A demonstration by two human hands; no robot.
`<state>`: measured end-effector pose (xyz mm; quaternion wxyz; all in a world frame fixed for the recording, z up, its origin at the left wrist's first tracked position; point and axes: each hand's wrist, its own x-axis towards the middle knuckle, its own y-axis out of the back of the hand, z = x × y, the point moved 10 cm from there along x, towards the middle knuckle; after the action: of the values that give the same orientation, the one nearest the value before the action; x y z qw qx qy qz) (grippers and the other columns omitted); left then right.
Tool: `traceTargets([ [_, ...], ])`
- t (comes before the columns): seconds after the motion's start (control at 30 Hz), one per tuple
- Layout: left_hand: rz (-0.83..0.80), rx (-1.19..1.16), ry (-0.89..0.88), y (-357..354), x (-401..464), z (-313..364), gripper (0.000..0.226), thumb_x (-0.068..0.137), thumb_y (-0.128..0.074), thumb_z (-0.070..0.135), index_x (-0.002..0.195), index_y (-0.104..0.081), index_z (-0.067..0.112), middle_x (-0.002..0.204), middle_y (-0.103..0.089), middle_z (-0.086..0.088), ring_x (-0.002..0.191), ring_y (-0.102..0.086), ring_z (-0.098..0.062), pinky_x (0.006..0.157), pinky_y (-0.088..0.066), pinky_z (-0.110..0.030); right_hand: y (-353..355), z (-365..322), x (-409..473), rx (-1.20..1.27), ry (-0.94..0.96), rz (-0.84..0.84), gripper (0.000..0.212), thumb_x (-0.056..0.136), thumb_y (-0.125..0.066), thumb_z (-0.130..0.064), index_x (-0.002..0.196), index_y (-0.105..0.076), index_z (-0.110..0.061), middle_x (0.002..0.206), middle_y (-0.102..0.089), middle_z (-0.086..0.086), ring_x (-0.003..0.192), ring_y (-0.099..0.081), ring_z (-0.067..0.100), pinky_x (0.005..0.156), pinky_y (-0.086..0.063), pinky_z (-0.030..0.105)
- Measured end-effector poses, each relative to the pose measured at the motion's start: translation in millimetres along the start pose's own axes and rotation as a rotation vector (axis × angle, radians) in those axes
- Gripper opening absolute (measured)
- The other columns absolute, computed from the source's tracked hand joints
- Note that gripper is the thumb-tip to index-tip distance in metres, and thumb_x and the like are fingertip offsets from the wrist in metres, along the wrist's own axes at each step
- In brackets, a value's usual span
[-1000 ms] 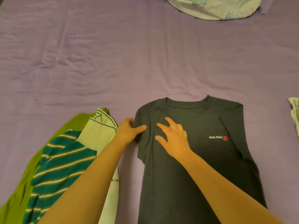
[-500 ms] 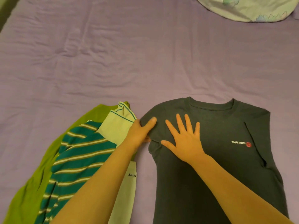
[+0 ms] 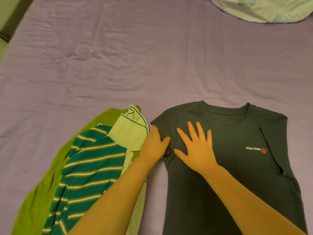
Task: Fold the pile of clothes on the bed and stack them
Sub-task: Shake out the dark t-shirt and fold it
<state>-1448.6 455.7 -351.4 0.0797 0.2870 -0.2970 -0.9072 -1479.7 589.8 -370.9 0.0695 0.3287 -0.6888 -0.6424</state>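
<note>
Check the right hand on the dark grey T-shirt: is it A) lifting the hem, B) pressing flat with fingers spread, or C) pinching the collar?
B: the right hand lies flat, fingers spread, on the chest of the dark grey T-shirt, while the left hand grips its sleeve edge.

- Bare purple bedsheet [image 3: 135, 56] fills the upper left and centre of the frame; my hands could pass there.
- Crumpled green and striped clothes pile [image 3: 81, 167] blocks the lower left.
- Flat dark grey T-shirt [image 3: 237, 167] covers the lower right.
- Pale patterned pillow [image 3: 264, 9] occupies the top right corner.
</note>
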Motion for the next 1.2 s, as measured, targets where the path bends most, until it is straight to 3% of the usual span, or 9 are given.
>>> traceTargets([
  [0.17, -0.083, -0.301, -0.034, -18.6, -4.5, 22.2, 0.063, 0.090, -0.063, 0.022, 0.141, -0.027, 0.021, 0.075, -0.053, -0.002, 0.061, -0.057, -0.014, 0.049, -0.051, -0.026, 12.7, 17.4, -34.8, 0.121, -0.015, 0.106, 0.066, 0.089, -0.055, -0.050, 0.146, -0.035, -0.024, 0.155, -0.025, 0.012, 0.146, -0.010, 0.032, 0.114, -0.008, 0.054],
  [0.27, -0.073, -0.156, -0.216, -34.6, -6.5, 48.2, 0.073, 0.092, -0.056, 0.015, 0.151, -0.015, 0.023, 0.104, -0.055, -0.004, 0.090, -0.056, -0.015, 0.076, -0.050, -0.025, 4.0, 36.8, -56.4, 0.090, -0.071, 0.103, 0.066, 0.086, -0.061, -0.047, 0.144, -0.038, -0.024, 0.153, -0.030, 0.012, 0.144, -0.012, 0.029, 0.114, -0.018, 0.057],
  [0.37, 0.060, 0.473, -0.458, -55.3, -9.9, 59.5, 0.066, 0.099, -0.041, 0.033, 0.153, -0.008, 0.013, 0.158, -0.017, -0.007, 0.145, -0.013, -0.026, 0.118, -0.013, -0.038, -5.7, 51.8, -68.1, -0.014, -0.126, 0.064, 0.065, 0.088, -0.044, -0.058, 0.145, -0.030, -0.028, 0.154, -0.025, 0.013, 0.143, -0.016, 0.033, 0.111, -0.018, 0.059],
  [0.43, 0.006, 0.671, -0.478, -78.2, -9.0, 49.2, 0.073, 0.097, -0.019, 0.057, 0.151, 0.005, 0.015, 0.158, 0.013, -0.006, 0.146, 0.015, -0.024, 0.119, 0.008, -0.042, -11.7, 55.1, -71.0, -0.064, -0.129, 0.041, 0.067, 0.089, -0.024, -0.063, 0.146, -0.026, -0.028, 0.153, -0.022, 0.014, 0.142, -0.018, 0.036, 0.110, -0.017, 0.059],
  [0.57, -0.007, 0.832, -0.497, -108.0, -3.4, 33.4, 0.076, 0.090, 0.003, 0.067, 0.148, 0.015, 0.020, 0.157, 0.020, -0.009, 0.144, 0.023, -0.027, 0.116, 0.016, -0.051, -25.8, 56.1, -64.1, -0.083, -0.079, -0.014, 0.069, 0.091, -0.016, -0.062, 0.146, -0.030, -0.024, 0.151, -0.029, 0.019, 0.140, -0.024, 0.039, 0.108, -0.021, 0.061],
  [0.77, -0.035, 0.899, -0.438, -109.9, 1.0, 34.3, 0.073, 0.094, -0.008, 0.065, 0.147, 0.017, 0.022, 0.156, 0.023, -0.009, 0.144, 0.022, -0.028, 0.115, 0.016, -0.051, -42.1, 63.5, -57.2, -0.055, -0.062, -0.077, 0.071, 0.080, 0.015, -0.070, 0.141, 0.024, -0.036, 0.150, 0.029, 0.006, 0.139, 0.028, 0.028, 0.108, 0.020, 0.052],
  [0.93, 0.171, 0.433, -0.201, -72.0, -52.7, 38.3, 0.076, 0.096, -0.037, 0.055, 0.153, -0.005, 0.016, 0.160, -0.006, -0.011, 0.148, -0.003, -0.029, 0.120, -0.008, -0.045, -23.3, 64.0, -80.6, -0.037, -0.050, -0.040, 0.067, 0.095, -0.026, -0.059, 0.151, -0.001, -0.031, 0.160, 0.006, 0.006, 0.147, 0.010, 0.027, 0.116, 0.004, 0.048],
  [1.03, 0.218, 0.083, 0.024, -62.1, -109.7, -1.9, 0.080, 0.093, -0.054, 0.043, 0.153, -0.009, 0.014, 0.157, -0.021, -0.009, 0.144, -0.021, -0.025, 0.117, -0.021, -0.037, -32.9, 57.7, -125.3, 0.007, -0.043, -0.083, 0.065, 0.097, -0.031, -0.054, 0.152, -0.006, -0.030, 0.161, 0.004, 0.005, 0.147, 0.010, 0.025, 0.117, 0.004, 0.044],
  [1.2, 0.180, -0.090, 0.372, -76.0, -196.6, -72.9, 0.066, 0.094, -0.059, 0.025, 0.149, -0.024, 0.014, 0.147, -0.038, -0.009, 0.133, -0.041, -0.024, 0.111, -0.035, -0.038, -68.0, 46.6, -225.0, 0.019, -0.047, -0.190, 0.065, 0.098, -0.031, -0.052, 0.151, -0.002, -0.029, 0.160, 0.005, 0.006, 0.147, 0.009, 0.025, 0.117, 0.003, 0.042],
])
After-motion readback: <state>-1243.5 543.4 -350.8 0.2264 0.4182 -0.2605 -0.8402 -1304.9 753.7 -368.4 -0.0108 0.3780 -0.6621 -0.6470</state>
